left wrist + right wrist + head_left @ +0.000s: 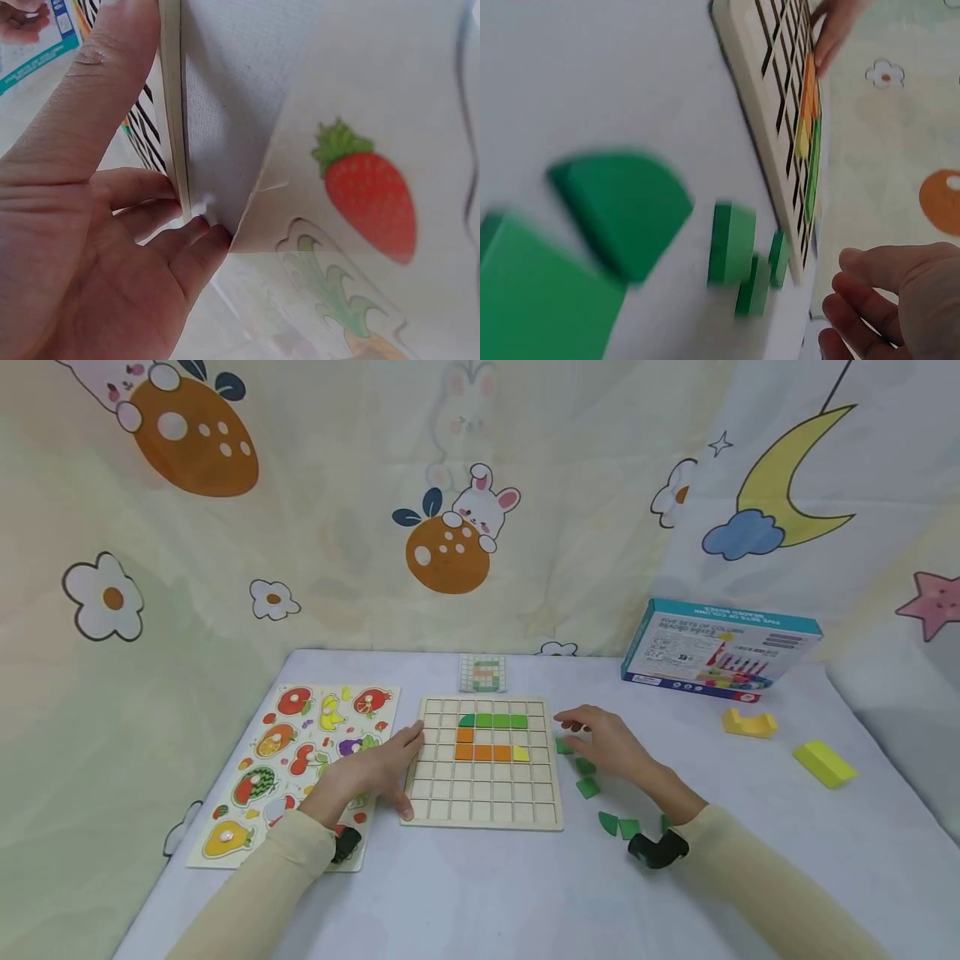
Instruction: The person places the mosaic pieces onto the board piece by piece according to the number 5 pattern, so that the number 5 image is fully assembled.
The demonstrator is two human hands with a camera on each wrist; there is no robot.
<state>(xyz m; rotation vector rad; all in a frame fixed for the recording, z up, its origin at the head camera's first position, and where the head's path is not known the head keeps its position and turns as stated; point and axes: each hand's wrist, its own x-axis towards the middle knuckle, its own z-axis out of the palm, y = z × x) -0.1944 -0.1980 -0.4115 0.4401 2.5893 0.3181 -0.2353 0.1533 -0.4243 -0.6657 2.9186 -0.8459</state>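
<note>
A wooden grid board lies mid-table. Its top row of pieces holds a dark green quarter-round piece and light green squares; orange squares and a yellow square sit below. My left hand rests against the board's left edge, thumb and fingers spread along it. Just right of the board, my right hand hovers with loosely bent fingers and nothing visible in them. Loose green pieces lie below it, including a green quarter-round piece in the right wrist view.
A fruit puzzle board lies at left, partly under the left forearm. Behind the grid board is a small pattern card. A box stands at the back right, near a yellow curved block and a yellow-green block.
</note>
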